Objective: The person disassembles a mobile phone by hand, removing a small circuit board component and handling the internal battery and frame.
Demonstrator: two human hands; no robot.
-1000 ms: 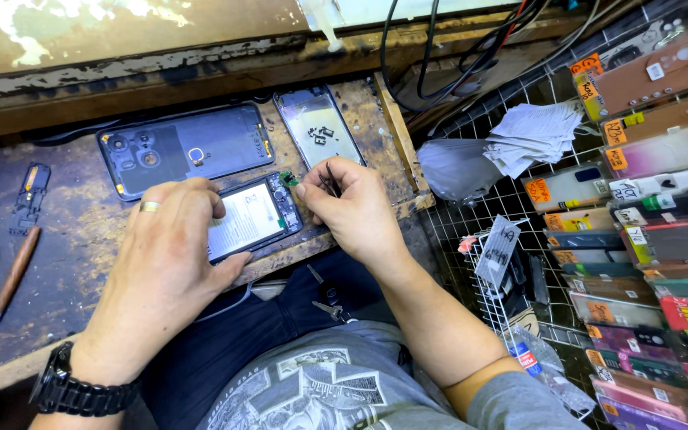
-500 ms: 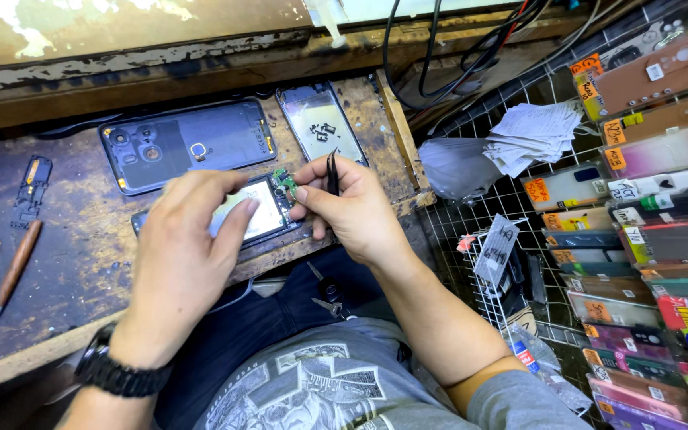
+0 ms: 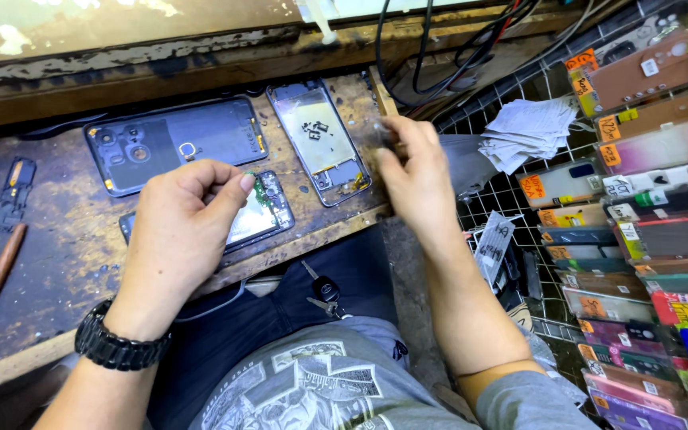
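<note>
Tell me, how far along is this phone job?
Already done: the dark back cover and a clear frame with loose screws lie removed on the bench. In hand: the left hand steadies the opened phone; the right hand lifts away, its grip blurred. Left: the phone remains unassembled.

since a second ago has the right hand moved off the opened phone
Yes. The right hand has swung right, away from the opened phone, to the workbench edge beside the wire rack.
</note>
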